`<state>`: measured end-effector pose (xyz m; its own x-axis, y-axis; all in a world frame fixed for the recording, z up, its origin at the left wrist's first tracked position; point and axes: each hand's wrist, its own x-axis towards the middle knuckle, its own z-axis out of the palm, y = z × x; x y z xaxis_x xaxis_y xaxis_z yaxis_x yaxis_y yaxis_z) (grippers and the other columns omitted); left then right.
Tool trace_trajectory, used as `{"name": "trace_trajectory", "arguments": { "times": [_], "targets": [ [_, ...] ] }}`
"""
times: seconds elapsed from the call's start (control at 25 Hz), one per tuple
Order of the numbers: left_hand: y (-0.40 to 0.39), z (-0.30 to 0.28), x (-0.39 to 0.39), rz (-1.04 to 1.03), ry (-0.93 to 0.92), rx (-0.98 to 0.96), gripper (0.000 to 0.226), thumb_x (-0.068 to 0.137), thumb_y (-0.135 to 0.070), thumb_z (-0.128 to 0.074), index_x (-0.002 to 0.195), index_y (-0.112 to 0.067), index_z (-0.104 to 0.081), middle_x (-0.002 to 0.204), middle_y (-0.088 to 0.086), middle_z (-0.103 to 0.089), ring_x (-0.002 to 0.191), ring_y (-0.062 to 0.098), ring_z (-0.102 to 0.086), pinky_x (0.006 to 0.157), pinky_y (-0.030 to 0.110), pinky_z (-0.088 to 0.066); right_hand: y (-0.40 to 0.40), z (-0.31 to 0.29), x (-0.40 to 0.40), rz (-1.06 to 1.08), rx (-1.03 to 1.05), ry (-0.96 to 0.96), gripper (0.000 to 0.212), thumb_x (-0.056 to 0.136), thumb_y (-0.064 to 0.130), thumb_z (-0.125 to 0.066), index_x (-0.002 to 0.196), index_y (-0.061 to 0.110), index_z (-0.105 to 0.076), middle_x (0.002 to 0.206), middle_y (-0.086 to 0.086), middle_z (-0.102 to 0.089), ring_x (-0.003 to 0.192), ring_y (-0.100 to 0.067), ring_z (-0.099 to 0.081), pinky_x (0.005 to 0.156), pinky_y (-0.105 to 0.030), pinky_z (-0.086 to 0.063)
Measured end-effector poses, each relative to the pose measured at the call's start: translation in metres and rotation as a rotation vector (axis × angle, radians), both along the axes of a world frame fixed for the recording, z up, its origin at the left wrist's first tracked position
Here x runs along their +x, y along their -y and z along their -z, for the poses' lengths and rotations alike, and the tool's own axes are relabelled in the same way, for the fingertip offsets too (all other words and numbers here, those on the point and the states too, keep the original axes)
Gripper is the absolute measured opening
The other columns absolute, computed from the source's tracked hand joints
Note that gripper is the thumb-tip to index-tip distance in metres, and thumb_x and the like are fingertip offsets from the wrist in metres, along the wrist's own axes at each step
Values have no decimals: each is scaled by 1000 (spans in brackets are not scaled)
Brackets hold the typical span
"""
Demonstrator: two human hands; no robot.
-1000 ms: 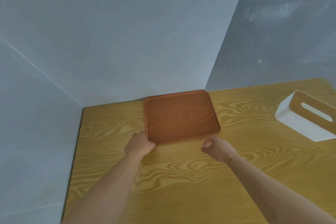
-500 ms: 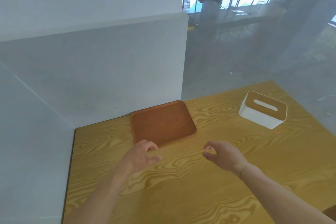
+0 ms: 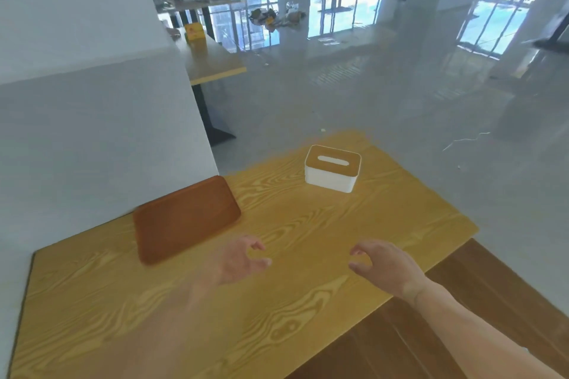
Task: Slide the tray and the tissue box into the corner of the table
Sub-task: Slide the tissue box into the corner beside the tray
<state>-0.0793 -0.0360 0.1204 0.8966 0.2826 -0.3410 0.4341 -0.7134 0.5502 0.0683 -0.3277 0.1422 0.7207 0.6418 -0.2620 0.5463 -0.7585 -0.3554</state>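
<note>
Hovering loose and half-curled, fingers (image 3: 260, 245) of the left hand (image 3: 237, 261) grasping nothing, thumb and forefinger spread apart in a slack C. Same on the right hand (image 3: 385, 264): fingers gently bent, tips apart, nothing between them. Both released, both above the bare table (image 3: 308, 301), neither touching the wood so far as can be told; left one smeared by motion blur.

Changed since a second ago: left hand then pressed against the tray's near corner, right hand just beside its near edge; now both drawn clear and swung toward the right. Tray (image 3: 184, 218) left resting at the far left of the table, its back edge tight against the grey wall (image 3: 107, 148), well apart from either hand. Judged parked in the corner, so the first half of the task looks finished.

Tissue box (image 3: 332, 168) upright on the far right part of the table, white body, wooden lid with slot facing up, well apart from the tray and ahead of the right hand. Probably next in line: reaching forward, closing on its sides, sliding it left toward the tray.

Forearms angled in from below, palms down and turned slightly inward, wrists straight, hands level with each other, right arm sharper in view than left.
</note>
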Motion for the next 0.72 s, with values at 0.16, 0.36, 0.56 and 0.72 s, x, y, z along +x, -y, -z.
{"name": "trace_trajectory", "arguments": {
  "times": [0.16, 0.36, 0.56, 0.72],
  "targets": [
    [53, -4, 30, 85, -16, 22, 43, 87, -43, -69, 121, -18, -64, 117, -4, -57, 109, 11, -52, 96, 24, -38, 73, -7, 12, 105, 47, 12, 34, 94, 51, -55, 122, 34, -62, 128, 14, -63, 119, -11, -56, 93, -32, -45],
    [84, -4, 59, 141, -70, 10, 43, 87, -48, -65, 122, -23, -63, 117, -9, -54, 115, 12, -53, 102, 30, -41, 106, -4, 26, 162, 86, -37, 32, 93, 49, -56, 122, 35, -62, 125, 16, -63, 114, -7, -57, 87, -27, -43],
    [74, 8, 99, 129, -53, 8, 42, 84, -52, -67, 118, -28, -63, 117, -13, -52, 116, 13, -52, 101, 31, -40, 94, 5, 55, 158, 77, -87, 35, 94, 50, -56, 125, 35, -60, 129, 15, -62, 118, -9, -57, 93, -30, -46],
    [52, 17, 142, 84, -47, -32, 46, 81, -56, -67, 120, -33, -62, 124, -13, -53, 117, 11, -51, 104, 34, -40, 66, 7, 100, 133, 38, -94, 38, 95, 49, -55, 130, 35, -57, 136, 14, -59, 123, -11, -54, 96, -31, -44]
  ]
}}
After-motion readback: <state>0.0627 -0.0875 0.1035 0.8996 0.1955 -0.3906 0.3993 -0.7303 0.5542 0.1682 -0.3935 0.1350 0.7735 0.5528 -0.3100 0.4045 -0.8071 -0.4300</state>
